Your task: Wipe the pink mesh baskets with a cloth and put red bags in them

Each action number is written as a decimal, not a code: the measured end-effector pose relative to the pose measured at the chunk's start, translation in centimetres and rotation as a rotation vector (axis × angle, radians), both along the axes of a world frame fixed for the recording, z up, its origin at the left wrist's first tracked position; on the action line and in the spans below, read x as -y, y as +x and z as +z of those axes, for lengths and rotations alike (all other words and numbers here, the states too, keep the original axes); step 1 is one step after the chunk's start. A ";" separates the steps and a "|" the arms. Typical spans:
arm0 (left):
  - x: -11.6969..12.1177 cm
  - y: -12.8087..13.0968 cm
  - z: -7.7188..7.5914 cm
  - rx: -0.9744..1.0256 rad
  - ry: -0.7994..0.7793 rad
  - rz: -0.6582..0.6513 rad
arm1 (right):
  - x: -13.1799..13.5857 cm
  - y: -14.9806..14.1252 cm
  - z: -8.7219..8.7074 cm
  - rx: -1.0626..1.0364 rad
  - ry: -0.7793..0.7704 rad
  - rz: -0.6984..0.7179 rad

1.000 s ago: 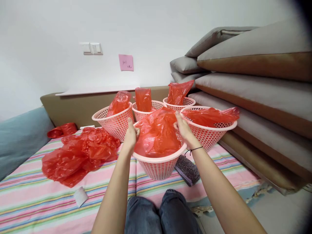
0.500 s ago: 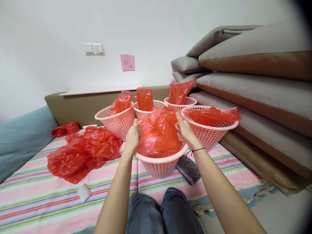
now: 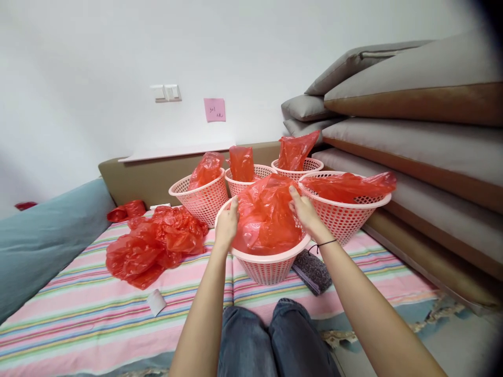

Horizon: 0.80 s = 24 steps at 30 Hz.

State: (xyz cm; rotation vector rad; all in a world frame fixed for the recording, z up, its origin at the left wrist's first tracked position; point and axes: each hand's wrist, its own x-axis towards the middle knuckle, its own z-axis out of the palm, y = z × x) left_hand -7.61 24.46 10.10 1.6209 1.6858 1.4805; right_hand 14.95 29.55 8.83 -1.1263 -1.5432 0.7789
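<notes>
Gripped by the closed left hand (image 3: pixel 227 224) and right hand (image 3: pixel 306 212), the crumpled red plastic bag (image 3: pixel 269 222) lies inside the round pink perforated basket (image 3: pixel 271 260), lower centre, hardly shifted since one second, so work seems little advanced.

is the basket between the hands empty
No, a crumpled red bag lies inside that pink basket, between the left hand and the right hand.

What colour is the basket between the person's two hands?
The basket is pale pink, seen best in the head view.
</notes>
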 end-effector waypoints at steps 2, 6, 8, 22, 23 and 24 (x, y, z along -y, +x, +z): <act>0.9 0.1 -0.1 -0.017 0.000 0.021 | 0.7 0.0 -0.1 -0.029 0.022 0.004; 3.1 0.6 0.0 -0.058 0.012 0.093 | 2.6 0.3 -0.1 -0.059 0.075 0.013; 4.2 1.1 0.1 -0.081 0.034 0.164 | 3.5 0.6 -0.3 -0.069 0.085 0.029; 11.4 1.7 -7.3 0.143 0.280 0.363 | 11.5 2.6 -2.7 -0.038 0.155 0.064; 12.2 1.9 -7.9 0.158 0.293 0.375 | 12.6 2.2 -3.2 -0.028 0.148 0.058; 13.0 2.2 -8.5 0.164 0.301 0.379 | 13.4 1.8 -3.7 -0.014 0.144 0.053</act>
